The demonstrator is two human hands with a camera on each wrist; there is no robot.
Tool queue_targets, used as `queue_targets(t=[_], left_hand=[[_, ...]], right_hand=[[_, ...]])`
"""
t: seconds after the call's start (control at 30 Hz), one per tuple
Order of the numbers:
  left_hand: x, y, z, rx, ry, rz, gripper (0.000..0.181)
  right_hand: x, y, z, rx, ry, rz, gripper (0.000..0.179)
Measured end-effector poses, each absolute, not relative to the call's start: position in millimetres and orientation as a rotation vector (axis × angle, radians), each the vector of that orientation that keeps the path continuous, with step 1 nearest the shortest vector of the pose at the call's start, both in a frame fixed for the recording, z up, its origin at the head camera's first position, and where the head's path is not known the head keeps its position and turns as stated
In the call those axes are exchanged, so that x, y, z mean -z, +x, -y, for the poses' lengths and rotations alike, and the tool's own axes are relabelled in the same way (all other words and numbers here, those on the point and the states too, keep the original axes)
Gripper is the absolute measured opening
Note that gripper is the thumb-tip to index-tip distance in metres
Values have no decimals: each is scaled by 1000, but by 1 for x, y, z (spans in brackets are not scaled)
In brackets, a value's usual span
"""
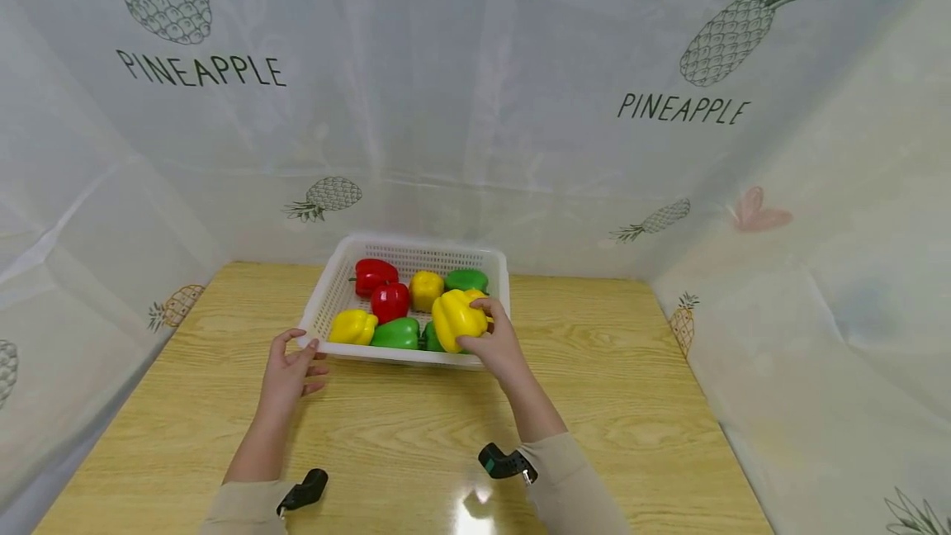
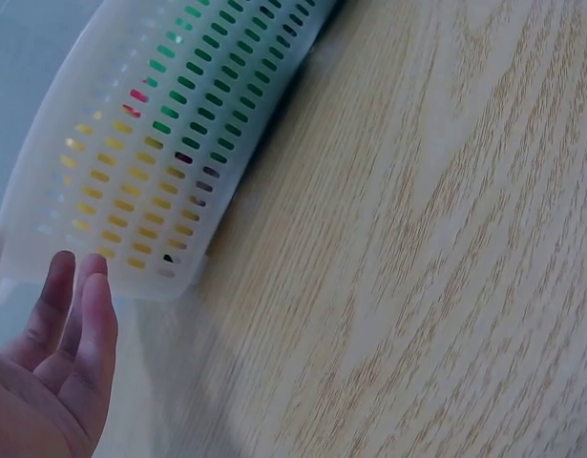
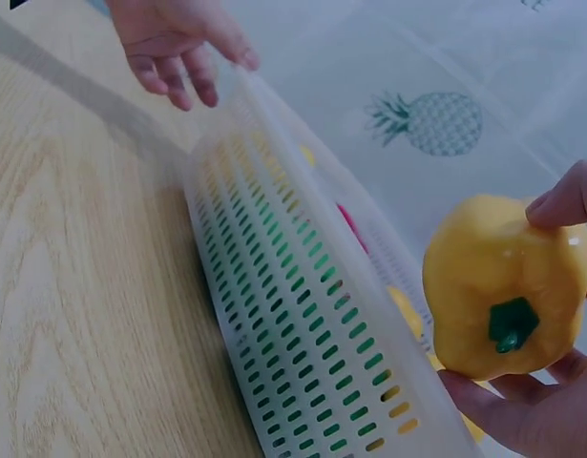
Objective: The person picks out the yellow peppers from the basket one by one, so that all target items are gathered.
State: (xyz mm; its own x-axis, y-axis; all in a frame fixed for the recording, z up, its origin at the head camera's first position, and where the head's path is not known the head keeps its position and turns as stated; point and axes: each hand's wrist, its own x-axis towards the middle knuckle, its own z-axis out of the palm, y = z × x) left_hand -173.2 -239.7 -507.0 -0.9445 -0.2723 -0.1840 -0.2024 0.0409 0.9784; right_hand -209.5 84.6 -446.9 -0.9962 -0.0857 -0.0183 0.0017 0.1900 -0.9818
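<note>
My right hand [image 1: 496, 343] grips a yellow bell pepper [image 1: 456, 320] between thumb and fingers, above the right front of a white plastic basket [image 1: 416, 356]. In the right wrist view the pepper's green stem [image 3: 512, 324] faces the camera. At the basket's near left corner my left hand [image 1: 288, 371] holds the rim with thumb and index finger; the other fingers [image 2: 94, 329] extend loosely outside the wall. Inside lie two red bell peppers [image 1: 390, 302], yellow ones [image 1: 352, 326] [image 1: 427, 291] and green ones [image 1: 396, 333] [image 1: 466, 280]. The held pepper partly hides another green one.
The basket stands at the back of a wooden table [image 1: 594, 370], close to a pale curtain [image 1: 446, 106] printed with pineapples. More curtain hangs along both sides. Black wrist cameras [image 1: 305, 490] are strapped near both sleeves.
</note>
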Motion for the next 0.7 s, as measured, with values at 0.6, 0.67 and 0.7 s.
queue_targets(t=[0.6,0.67,0.7], left_hand=[[507,-174,239,2036,519,2262,51],[506,-174,240,2037,516,2260,50],[506,-174,240,2038,514,2257,50]], right_hand=[[439,-208,-119,2037,-122,-2317,83],[439,-208,-123,2059,-134,-2287,87],[438,-209,-125,2068,-140,-2274,88]])
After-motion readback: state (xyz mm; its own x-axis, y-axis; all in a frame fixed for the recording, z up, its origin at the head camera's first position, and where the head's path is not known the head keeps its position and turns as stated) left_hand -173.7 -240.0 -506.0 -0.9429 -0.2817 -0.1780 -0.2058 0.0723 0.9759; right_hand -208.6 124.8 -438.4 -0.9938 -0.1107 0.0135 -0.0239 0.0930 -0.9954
